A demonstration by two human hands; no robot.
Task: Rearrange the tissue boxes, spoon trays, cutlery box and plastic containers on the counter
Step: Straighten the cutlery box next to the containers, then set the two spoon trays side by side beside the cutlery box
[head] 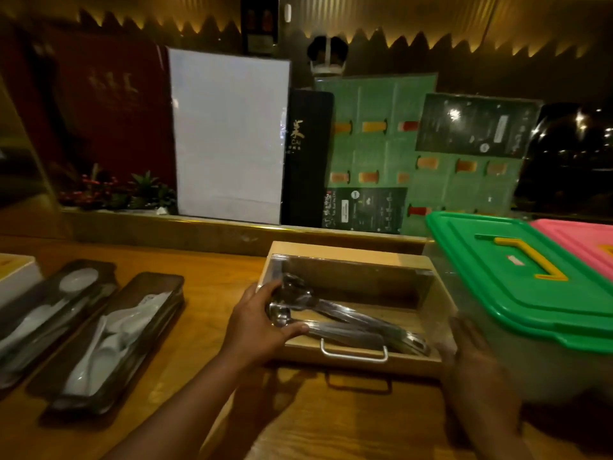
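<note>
A wooden cutlery box [345, 252] with a clear lid and a metal front handle sits mid-counter, holding steel ladles [335, 313]. My left hand [262, 322] grips the box's left edge. My right hand [477, 370], blurred, lies flat against the box's right side, between it and a clear plastic container with a green lid [517, 277]. A pink-lidded container [577, 240] stands behind that at the far right. Two dark spoon trays [132, 330] [49, 313] with white spoons lie at the left. A white tissue box [16, 277] shows at the left edge.
Menus lean against the back ledge: a white sheet [229, 134], a black folder [308, 157], green laminated cards [421, 154]. A small plant [116, 190] stands at the back left. The wooden counter [212, 293] extends toward me.
</note>
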